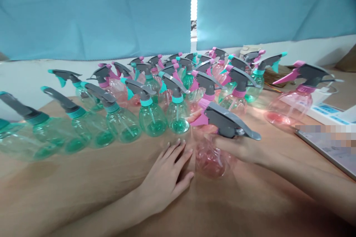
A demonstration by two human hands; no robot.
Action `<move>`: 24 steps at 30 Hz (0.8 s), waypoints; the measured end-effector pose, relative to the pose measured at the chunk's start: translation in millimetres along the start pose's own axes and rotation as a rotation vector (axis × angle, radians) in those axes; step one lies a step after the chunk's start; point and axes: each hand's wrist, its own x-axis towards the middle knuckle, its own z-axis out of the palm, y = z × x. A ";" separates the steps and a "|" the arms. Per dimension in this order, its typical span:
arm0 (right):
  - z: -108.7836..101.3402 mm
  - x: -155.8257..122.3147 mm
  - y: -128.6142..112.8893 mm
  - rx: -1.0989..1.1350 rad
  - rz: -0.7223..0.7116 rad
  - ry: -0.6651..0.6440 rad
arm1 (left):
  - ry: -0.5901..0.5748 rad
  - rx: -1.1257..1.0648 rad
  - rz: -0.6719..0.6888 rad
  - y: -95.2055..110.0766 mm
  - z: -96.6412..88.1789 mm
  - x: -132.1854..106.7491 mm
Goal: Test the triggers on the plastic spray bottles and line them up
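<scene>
My right hand (239, 147) is closed around the neck of a pink spray bottle (211, 163), just below its grey head and pink trigger. The bottle is tilted a little, and its head hides part of the hand. My left hand (167, 172) lies flat on the table with its fingers stretched out, left of that bottle and holding nothing. Beyond my left fingertips stand a green spray bottle (178, 116) and another green spray bottle (152, 118), both upright.
A row of green spray bottles (122, 122) runs left, with several pink and green ones behind. At right are a lone pink spray bottle (292, 103), a white power strip (328, 113) and a tablet-like device (330, 148). Blue curtains (97, 14) hang behind the wooden table (111, 170).
</scene>
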 end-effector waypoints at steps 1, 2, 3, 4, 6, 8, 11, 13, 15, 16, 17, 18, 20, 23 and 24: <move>-0.3 0.2 -0.8 0.018 0.001 -0.021 | 0.004 -0.002 -0.001 0.5 0.4 1.7; -0.5 0.4 -2.0 0.029 0.007 -0.035 | 0.008 -0.005 0.001 1.0 0.8 3.4; -0.7 0.6 -3.4 0.043 0.019 -0.044 | 0.009 -0.008 0.003 1.4 1.2 5.2; -0.8 0.8 -5.0 0.059 0.033 -0.050 | 0.010 -0.012 0.005 1.8 1.6 6.9; -1.3 1.4 -8.2 0.096 0.050 -0.076 | 0.015 -0.019 0.009 2.3 2.7 10.0; -2.2 2.3 -10.9 0.115 0.034 -0.100 | 0.026 -0.023 0.014 2.4 3.7 12.6; -3.8 4.0 -12.9 0.097 -0.003 -0.123 | 0.048 -0.025 0.023 2.0 4.6 15.1; -4.5 4.8 -12.5 0.087 -0.013 -0.127 | 0.053 -0.030 0.026 1.8 4.5 15.9; -4.6 5.2 -11.3 0.085 -0.023 -0.121 | 0.053 -0.039 0.023 1.5 4.4 16.1; -4.6 5.4 -10.7 0.088 -0.030 -0.120 | 0.054 -0.043 0.021 1.3 4.4 16.1; -4.6 5.5 -10.4 0.093 -0.032 -0.123 | 0.054 -0.047 0.020 1.0 4.4 16.0; -4.7 5.6 -10.4 0.095 -0.029 -0.132 | 0.050 -0.050 0.021 0.7 4.4 15.9; -4.9 6.0 -11.6 0.086 -0.024 -0.151 | 0.031 -0.058 0.028 0.0 4.2 15.6; -5.2 6.9 -14.9 0.081 -0.017 -0.153 | 0.002 -0.064 0.031 -0.8 3.2 15.5; -5.1 7.2 -15.9 0.092 -0.013 -0.153 | -0.002 -0.064 0.031 -1.0 2.9 15.5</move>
